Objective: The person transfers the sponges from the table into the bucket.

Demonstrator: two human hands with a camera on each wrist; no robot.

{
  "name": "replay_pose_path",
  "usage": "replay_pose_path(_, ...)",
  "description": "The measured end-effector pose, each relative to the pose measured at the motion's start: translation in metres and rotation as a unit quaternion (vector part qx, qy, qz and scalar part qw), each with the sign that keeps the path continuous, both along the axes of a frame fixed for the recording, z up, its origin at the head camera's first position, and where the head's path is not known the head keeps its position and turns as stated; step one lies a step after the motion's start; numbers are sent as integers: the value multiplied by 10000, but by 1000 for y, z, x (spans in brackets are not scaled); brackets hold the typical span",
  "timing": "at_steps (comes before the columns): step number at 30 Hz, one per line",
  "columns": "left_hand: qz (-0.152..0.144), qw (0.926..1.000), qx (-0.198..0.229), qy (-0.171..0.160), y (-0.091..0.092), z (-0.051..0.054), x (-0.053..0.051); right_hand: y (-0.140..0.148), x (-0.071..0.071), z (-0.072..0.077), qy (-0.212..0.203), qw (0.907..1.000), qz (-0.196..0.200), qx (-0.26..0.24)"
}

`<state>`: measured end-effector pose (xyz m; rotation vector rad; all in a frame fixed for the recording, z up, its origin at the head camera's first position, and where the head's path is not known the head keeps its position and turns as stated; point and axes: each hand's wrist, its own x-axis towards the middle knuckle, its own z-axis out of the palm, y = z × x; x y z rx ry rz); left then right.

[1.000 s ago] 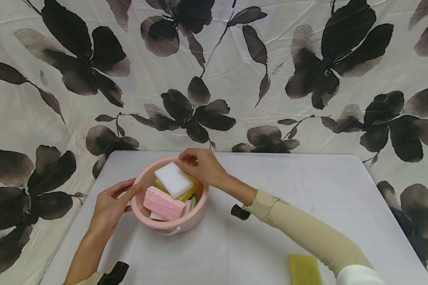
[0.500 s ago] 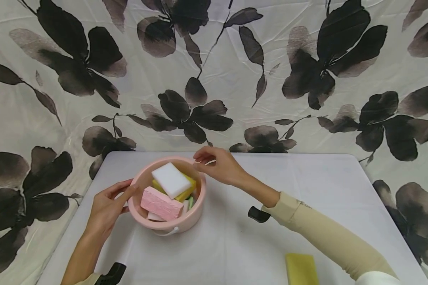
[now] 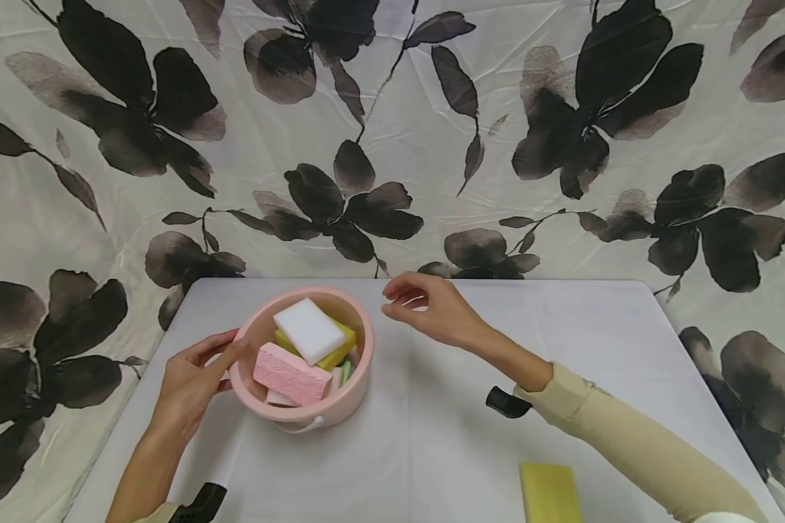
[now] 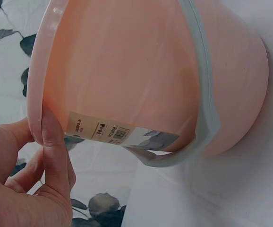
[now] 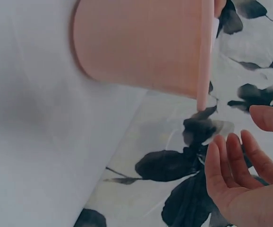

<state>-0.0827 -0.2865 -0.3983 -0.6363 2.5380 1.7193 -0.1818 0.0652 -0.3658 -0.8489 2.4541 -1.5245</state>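
Note:
A pink bucket (image 3: pixel 360 392) stands upright on the table's left part, holding several sponges. A white sponge (image 3: pixel 309 330) lies on top over a yellow sponge (image 3: pixel 347 347), with a rough pink sponge (image 3: pixel 292 374) in front. My left hand (image 3: pixel 186 385) pinches the bucket's left rim; the left wrist view shows the rim (image 4: pixel 37 90) between thumb and fingers. To the right of the bucket, apart from it, my right hand (image 3: pixel 435 309) hovers with loosely bent fingers and nothing in them. In the right wrist view its fingers (image 5: pixel 238 163) are spread from the thumb.
Another yellow sponge (image 3: pixel 549 492) lies on the white table (image 3: pixel 458 457) near its front edge, beside the right sleeve. The bucket's pale handle (image 4: pixel 205 85) hangs down its side. A floral cloth (image 3: pixel 392 145) rises behind the table.
My right hand has withdrawn rightward from the white sponge, past the bucket's rim, and holds nothing. My left hand stays on the rim. The view has shifted slightly.

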Motion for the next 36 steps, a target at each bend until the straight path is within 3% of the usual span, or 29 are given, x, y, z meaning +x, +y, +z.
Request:
replay_pose_path(28, 34, 10000, -79, -28, -1, -1, -1, 84, 39, -21, -90, 9976, -634, 282)
replay_pose_path(36, 34, 10000, -69, -60, 0, -1, -2, 106, 53, -34, -40, 9961, -777, 405)
